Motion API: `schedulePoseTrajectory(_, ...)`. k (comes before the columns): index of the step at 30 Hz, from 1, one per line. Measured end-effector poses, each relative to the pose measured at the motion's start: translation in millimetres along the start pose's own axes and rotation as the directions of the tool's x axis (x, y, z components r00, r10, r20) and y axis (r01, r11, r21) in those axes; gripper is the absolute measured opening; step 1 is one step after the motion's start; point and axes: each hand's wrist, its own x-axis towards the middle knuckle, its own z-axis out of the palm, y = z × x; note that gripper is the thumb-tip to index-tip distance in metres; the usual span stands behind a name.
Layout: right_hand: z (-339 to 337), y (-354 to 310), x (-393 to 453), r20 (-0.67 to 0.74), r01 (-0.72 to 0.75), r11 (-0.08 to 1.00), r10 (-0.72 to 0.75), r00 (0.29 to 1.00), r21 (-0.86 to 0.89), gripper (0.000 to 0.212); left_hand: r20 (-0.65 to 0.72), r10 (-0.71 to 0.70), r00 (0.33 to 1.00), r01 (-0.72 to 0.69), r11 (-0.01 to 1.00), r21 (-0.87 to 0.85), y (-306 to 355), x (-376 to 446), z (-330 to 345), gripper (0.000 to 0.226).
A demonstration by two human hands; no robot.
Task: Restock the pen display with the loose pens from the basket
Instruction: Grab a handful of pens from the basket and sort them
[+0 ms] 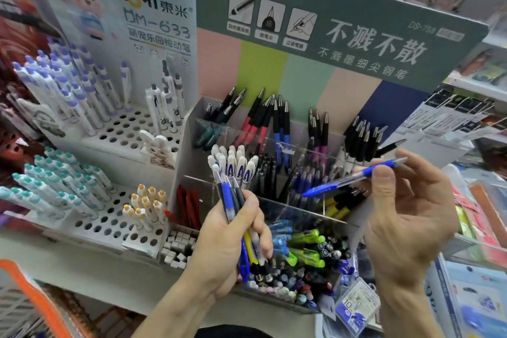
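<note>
At the centre of the view, a bundle of loose pens [241,228] is gripped upright in the left hand [225,250], the fingers curled fully round the barrels so that white, blue and black caps fan out above the fist. Toward three o'clock, a single blue pen [354,177] is pinched between the thumb and the fingertips of the right hand [406,217], the remaining fingers loosely spread; the pen lies nearly level, its tip toward nine o'clock. It is held over the clear acrylic pen display [296,211], whose stepped compartments are already crowded with black, blue, pink and purple pens. An orange basket rim [30,293] is seen at seven o'clock, well apart from both hands.

The pens are judged to be light, stiff and smooth-barrelled, with a ribbed rubber grip near the tip; a loose bundle of them can be expected to slide against itself if the grasp is relaxed. A single pen is best taken at mid-barrel or by the rubber grip, so that it can be tilted tip-down for insertion.

Room for movement is limited. The thin acrylic dividers present hard edges just beneath the blue pen, and upright pens at twelve o'clock could be knocked by a sweeping wrist. The compartment of blue pens just under the held pen looks to be the matching slot, though how much free space remains in it cannot be told. At nine o'clock a white perforated pen rack [115,129] stands beside the display, leaving approach from above as the open path.
</note>
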Motion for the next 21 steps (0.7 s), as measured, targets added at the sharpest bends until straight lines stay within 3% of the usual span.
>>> schedulePoseTrajectory(6, 0.8, 26.6, -9.8, 0.153, 0.188, 0.947, -0.152, 0.977, -0.261, 0.041, 0.019, -0.093, 0.995, 0.094, 0.994, -0.061, 2.6, -1.5, 3.9, 0.034)
schedulePoseTrajectory(13, 1.8, 46.8, -22.2, 0.343, 0.129, 0.869, 0.049, 0.938, -0.478, 0.019, 0.060, -0.157, 0.986, 0.156, 0.988, 0.021, 3.9, -3.7, -0.6, 0.030)
schedulePoseTrajectory(18, 4.5, 44.1, -25.0, 0.354, 0.088, 0.836, 0.132, 0.926, -0.541, 0.026, 0.092, -0.137, 0.986, 0.130, 0.989, 0.071, 3.0, -2.7, -0.7, 0.027)
schedulePoseTrajectory(21, 6.5, 32.5, -29.8, 0.332, 0.039, 0.882, 0.135, 0.934, -0.469, 0.020, 0.104, -0.136, 0.985, 0.126, 0.988, 0.094, 1.5, -2.4, 0.2, 0.026)
